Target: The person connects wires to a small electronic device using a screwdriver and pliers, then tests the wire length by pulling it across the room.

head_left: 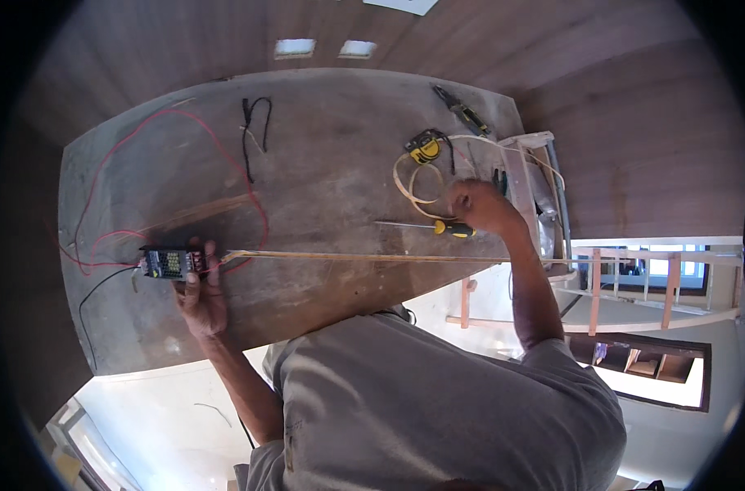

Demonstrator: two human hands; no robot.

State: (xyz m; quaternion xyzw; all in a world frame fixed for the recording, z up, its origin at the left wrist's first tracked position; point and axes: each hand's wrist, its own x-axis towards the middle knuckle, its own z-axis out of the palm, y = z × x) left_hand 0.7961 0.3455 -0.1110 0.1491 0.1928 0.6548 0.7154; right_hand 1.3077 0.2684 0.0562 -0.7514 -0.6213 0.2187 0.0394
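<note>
- Left hand [202, 304], left-centre of frame: thumb and fingers clamped on the right end of a black vented box [173, 263].
- Box: in the lower left part of the grey board [331, 155]; long side runs across the frame.
- Red wire [209, 132]: wide loop over the board's left part, coming round to the box.
- Black cable [95, 291]: leaves the box's left end, curves down toward the board's lower left corner.
- Thin tan strip [372, 258]: runs from beside the left hand rightward across the frame, past the board's edge.
- Right hand [485, 209], right of centre: fingers curled; cannot tell whether they grip anything.
- Yellow-and-black screwdriver [454, 229]: just below the right hand in frame, shaft pointing left.
- Coiled pale strip [399, 182]: left of the right hand; yellow-and-black tool [424, 149] at its upper part.
- Black cord [246, 112]: upper left of centre, loosely bent.
</note>
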